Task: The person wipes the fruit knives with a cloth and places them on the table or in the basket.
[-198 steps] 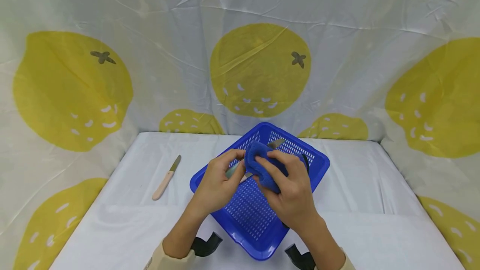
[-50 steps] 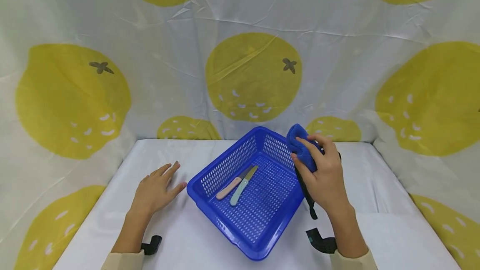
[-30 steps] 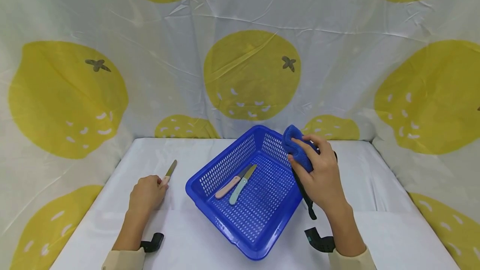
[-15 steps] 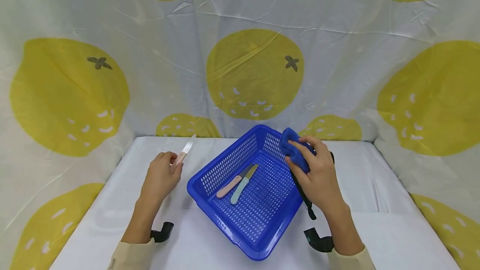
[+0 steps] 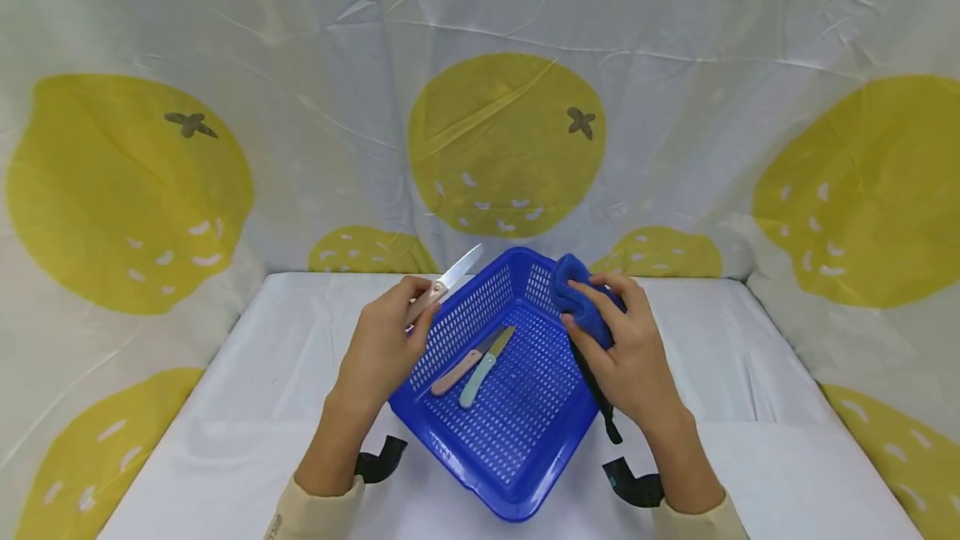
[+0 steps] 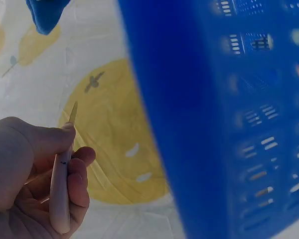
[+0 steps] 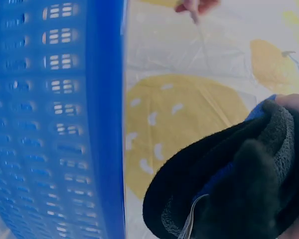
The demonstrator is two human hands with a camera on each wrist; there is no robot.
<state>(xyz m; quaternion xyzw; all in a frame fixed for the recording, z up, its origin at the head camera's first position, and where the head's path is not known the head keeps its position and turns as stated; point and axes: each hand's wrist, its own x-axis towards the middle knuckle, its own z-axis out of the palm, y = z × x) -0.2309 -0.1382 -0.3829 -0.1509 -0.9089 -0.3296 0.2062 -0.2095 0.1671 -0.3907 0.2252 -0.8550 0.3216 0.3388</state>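
My left hand grips a paring knife by its pale pink handle, over the left rim of the basket. The blade points up and to the right; in the left wrist view the knife handle lies between thumb and curled fingers. At the basket's right rim, my right hand holds a folded blue cloth, whose dark side faces the right wrist camera. Inside the blue perforated basket lie a pink-handled knife and a mint-handled knife, side by side with blades toward the back.
A white cloth covers the table. Behind it hangs a pale curtain printed with large yellow lemons. Each wrist wears a black camera mount, and a dark strap hangs below the blue cloth.
My left hand took the pink-handled knife from the table on the left, raised it and brought it right to the basket. The right hand with the cloth shifted slightly left.
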